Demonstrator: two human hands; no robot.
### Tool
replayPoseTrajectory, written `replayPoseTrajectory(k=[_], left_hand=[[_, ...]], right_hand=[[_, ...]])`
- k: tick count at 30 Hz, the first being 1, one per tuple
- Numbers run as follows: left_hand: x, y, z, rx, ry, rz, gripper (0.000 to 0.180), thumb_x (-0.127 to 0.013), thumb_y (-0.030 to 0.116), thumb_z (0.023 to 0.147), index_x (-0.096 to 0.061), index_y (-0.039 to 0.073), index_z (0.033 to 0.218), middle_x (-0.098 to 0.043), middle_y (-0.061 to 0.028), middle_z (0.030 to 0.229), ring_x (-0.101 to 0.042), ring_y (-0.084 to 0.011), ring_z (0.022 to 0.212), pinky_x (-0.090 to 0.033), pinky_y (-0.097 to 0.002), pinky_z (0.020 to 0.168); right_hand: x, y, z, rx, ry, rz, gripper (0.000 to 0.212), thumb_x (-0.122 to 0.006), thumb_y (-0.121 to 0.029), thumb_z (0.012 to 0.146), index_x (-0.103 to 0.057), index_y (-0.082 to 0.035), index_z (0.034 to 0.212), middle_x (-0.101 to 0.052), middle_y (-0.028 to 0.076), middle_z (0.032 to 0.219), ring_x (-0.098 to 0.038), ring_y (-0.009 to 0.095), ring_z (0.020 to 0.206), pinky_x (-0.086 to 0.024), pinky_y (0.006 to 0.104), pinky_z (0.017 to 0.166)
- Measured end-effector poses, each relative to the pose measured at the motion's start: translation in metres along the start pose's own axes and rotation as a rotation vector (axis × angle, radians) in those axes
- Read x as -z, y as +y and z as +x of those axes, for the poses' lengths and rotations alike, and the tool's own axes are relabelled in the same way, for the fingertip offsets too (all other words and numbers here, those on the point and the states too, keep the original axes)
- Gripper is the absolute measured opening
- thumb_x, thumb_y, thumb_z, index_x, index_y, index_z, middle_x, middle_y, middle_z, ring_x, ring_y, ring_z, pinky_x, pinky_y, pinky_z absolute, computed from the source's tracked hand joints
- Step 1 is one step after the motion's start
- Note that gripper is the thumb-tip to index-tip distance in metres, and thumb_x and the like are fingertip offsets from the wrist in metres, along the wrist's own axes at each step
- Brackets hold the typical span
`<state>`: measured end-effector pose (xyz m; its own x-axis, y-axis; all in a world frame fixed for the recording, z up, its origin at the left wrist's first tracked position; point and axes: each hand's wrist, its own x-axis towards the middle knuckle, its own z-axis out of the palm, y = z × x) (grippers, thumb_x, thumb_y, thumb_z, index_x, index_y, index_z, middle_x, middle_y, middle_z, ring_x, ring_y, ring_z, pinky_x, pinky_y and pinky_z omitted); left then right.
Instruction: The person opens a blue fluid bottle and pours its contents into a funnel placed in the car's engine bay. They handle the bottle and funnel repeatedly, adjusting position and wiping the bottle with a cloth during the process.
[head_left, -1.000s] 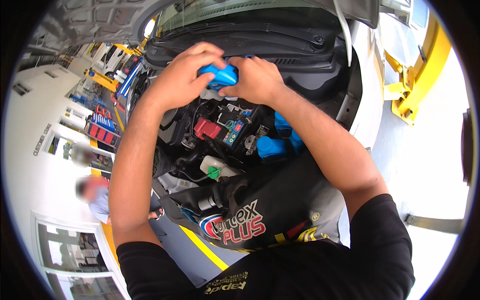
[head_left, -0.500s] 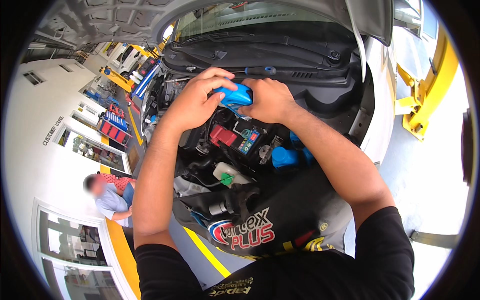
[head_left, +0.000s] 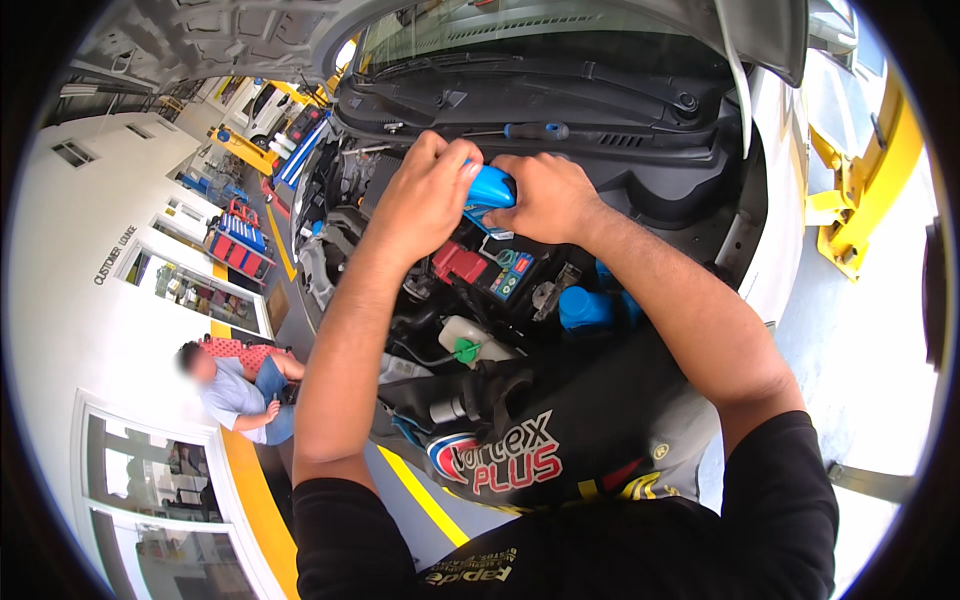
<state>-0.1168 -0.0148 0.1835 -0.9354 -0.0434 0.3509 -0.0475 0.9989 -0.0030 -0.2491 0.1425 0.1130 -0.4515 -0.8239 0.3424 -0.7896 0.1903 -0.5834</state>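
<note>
Above the open engine bay, a blue plastic bottle [head_left: 490, 187] is held between my two hands. My right hand [head_left: 550, 200] is closed round its right side, thumb across the front. At its left end my left hand [head_left: 425, 190] is closed, fingers curled against the bottle; the neck or cap there is hidden. Below the bottle sit a red terminal cover [head_left: 460, 262] and the car battery [head_left: 512, 275]. A whitish reservoir with a green cap [head_left: 466, 350] lies nearer me. More blue bottles [head_left: 585, 310] stand to the right, partly behind my forearm.
A blue-and-black screwdriver [head_left: 537, 131] lies on the cowl below the windshield. A black fender cover [head_left: 560, 440] drapes the near edge. The raised hood [head_left: 220, 45] hangs overhead, its prop rod [head_left: 738, 80] at right. A yellow lift post [head_left: 875, 170] stands right; a person [head_left: 245, 395] sits left.
My left fingers have curled tighter against the bottle's left end, and the left hand's back has turned. The view has shifted slightly; the bottle stays above the battery.
</note>
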Motion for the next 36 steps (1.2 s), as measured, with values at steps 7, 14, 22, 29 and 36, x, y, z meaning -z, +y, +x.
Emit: replayPoseTrajectory(k=[7, 14, 22, 29, 36], left_hand=[[0.018, 0.053, 0.016, 0.589, -0.228, 0.415, 0.039, -0.059, 0.039, 0.111, -0.073, 0.003, 0.109, -0.075, -0.0225, 0.091, -0.075, -0.046, 0.099, -0.059, -0.0569, 0.092], [0.005, -0.011, -0.01, -0.017, -0.085, -0.149, 0.022, -0.064, 0.02, 0.109, -0.064, 0.0, 0.117, -0.063, -0.0201, 0.129, -0.067, -0.0392, 0.113, -0.054, -0.0463, 0.098], [0.005, -0.013, 0.003, 0.52, 0.127, 0.037, 0.06, -0.06, 0.055, 0.109, -0.074, 0.003, 0.083, -0.076, -0.026, 0.085, -0.076, -0.0448, 0.09, -0.061, -0.0543, 0.077], [-0.034, -0.044, -0.051, 0.39, 0.236, -0.679, 0.042, -0.08, 0.031, 0.103, -0.068, 0.002, 0.132, -0.074, -0.0064, 0.117, -0.07, -0.0136, 0.104, -0.057, -0.0287, 0.082], [-0.082, -0.023, -0.091, 0.382, 0.199, -1.002, 0.058, -0.097, 0.023, 0.085, -0.069, 0.002, 0.132, -0.077, -0.0076, 0.115, -0.072, -0.0148, 0.105, -0.058, -0.035, 0.095]], right_hand=[[-0.014, -0.012, -0.004, 0.039, -0.073, -0.081, 0.062, -0.083, -0.041, 0.086, -0.069, -0.011, 0.138, -0.081, 0.018, 0.108, -0.078, 0.039, 0.108, -0.062, 0.0501, 0.097], [-0.013, 0.0, 0.0, 0.037, -0.083, -0.053, 0.064, -0.084, -0.041, 0.085, -0.069, -0.009, 0.138, -0.081, 0.017, 0.109, -0.078, 0.038, 0.108, -0.062, 0.0498, 0.098], [-0.029, -0.004, -0.002, -0.001, -0.116, -0.057, 0.065, -0.085, -0.04, 0.085, -0.068, -0.011, 0.141, -0.081, 0.016, 0.111, -0.078, 0.038, 0.108, -0.061, 0.0496, 0.099], [-0.034, 0.009, 0.002, 0.066, -0.039, 0.104, 0.06, -0.089, -0.036, 0.08, -0.073, -0.007, 0.13, -0.081, 0.018, 0.106, -0.077, 0.04, 0.108, -0.06, 0.0495, 0.098], [-0.036, -0.003, -0.001, 0.21, -0.097, 0.208, 0.053, -0.094, -0.03, 0.075, -0.073, 0.002, 0.112, -0.079, 0.025, 0.103, -0.077, 0.043, 0.101, -0.062, 0.0474, 0.09]])
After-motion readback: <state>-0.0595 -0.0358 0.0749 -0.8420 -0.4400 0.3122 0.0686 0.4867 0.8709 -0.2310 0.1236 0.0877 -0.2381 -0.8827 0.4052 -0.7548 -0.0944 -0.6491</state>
